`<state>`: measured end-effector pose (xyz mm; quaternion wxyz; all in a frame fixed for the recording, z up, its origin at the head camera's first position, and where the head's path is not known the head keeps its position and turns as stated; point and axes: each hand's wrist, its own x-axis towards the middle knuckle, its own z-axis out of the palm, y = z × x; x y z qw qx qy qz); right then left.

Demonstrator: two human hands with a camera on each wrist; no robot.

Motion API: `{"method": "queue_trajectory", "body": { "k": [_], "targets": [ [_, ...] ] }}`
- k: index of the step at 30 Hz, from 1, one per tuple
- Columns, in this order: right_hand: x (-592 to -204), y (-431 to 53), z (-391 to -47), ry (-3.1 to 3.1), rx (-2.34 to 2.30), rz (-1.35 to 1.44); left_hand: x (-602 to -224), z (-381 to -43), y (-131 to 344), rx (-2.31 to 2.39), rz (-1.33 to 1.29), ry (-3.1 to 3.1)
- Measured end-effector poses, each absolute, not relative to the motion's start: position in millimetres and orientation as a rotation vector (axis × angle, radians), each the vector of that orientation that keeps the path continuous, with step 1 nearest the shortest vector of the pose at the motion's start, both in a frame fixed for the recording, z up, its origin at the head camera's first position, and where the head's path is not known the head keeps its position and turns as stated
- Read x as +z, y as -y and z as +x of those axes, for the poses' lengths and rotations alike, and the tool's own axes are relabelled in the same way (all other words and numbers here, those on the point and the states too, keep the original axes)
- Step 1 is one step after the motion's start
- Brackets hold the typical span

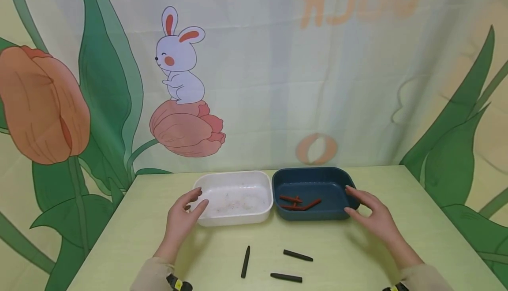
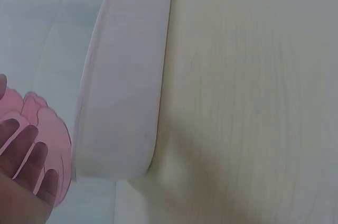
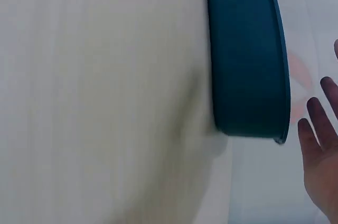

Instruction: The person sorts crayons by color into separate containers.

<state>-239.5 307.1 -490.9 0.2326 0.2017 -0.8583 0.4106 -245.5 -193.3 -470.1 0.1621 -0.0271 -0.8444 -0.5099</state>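
Note:
A white plastic tray and a dark blue tray stand side by side at the back of the table. Reddish-brown crayons, several of them, lie inside the blue one; small specks dot the white one's floor. My left hand is at the white tray's left end, thumb and fingers spread. In the left wrist view, its fingers show beside the tray's end. Over at the blue tray's right end is my right hand, fingers spread and holding nothing; its fingers extend past the tray's corner in the right wrist view.
Three black crayons lie on the pale yellow-green table in front of the trays: one upright in view, one slanted, one nearest the front. Behind the table hangs a curtain printed with tulips and a rabbit.

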Motion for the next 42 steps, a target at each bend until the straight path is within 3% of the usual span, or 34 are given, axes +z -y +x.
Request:
{"method": "queue_trajectory", "body": {
  "k": [15,31,42],
  "targets": [
    [-503.8,-250.1,-223.1,2.327,1.124,0.976,-476.5,-259.4,237.6,-1.641,0.126,2.463],
    [-537.3,-221.1,-211.1,2.490,1.018,1.072,-493.6,-275.6,260.1,-2.012,0.147,2.487],
    [-538.7,-212.7,-207.4,2.489,0.989,1.167,-502.4,-281.0,262.4,-2.107,0.140,2.477]
  ]
}}
